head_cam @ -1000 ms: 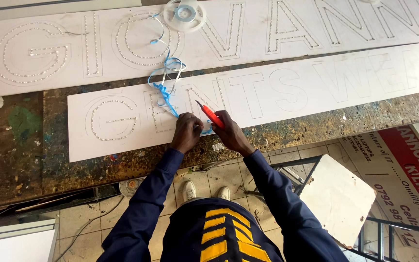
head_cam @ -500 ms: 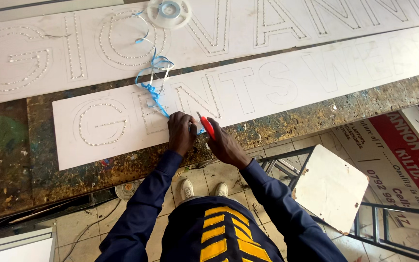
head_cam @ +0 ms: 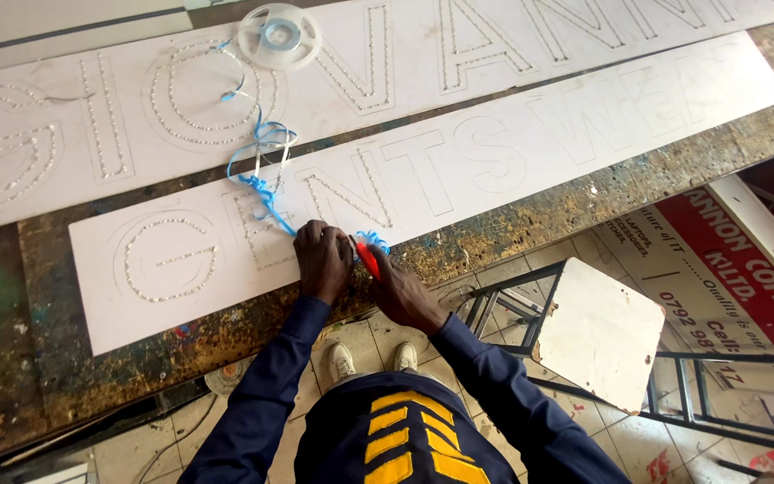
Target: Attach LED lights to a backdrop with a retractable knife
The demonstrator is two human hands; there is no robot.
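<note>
My left hand (head_cam: 322, 261) presses on the near edge of a long white sign board (head_cam: 512, 152) with outlined letters, pinching a blue wire (head_cam: 266, 193) that runs up across the board. My right hand (head_cam: 400, 289) sits beside it at the board's edge, gripping a red-handled tool (head_cam: 367, 258) whose tip meets a small bunch of blue wire (head_cam: 371, 239). Small beads of light points fill the first letters on the board.
A second, larger lettered white board (head_cam: 136, 116) lies behind, with a clear plastic wire spool (head_cam: 280, 36) on it. Both rest on a paint-stained workbench (head_cam: 530, 215). A white-topped metal stool (head_cam: 602, 332) stands at my right, beside a red and white printed sign (head_cam: 745, 269) on the tiled floor.
Both hands have shifted along the near board's edge, staying close together. The red tool has dropped lower, with less of it showing. The view has moved right.
</note>
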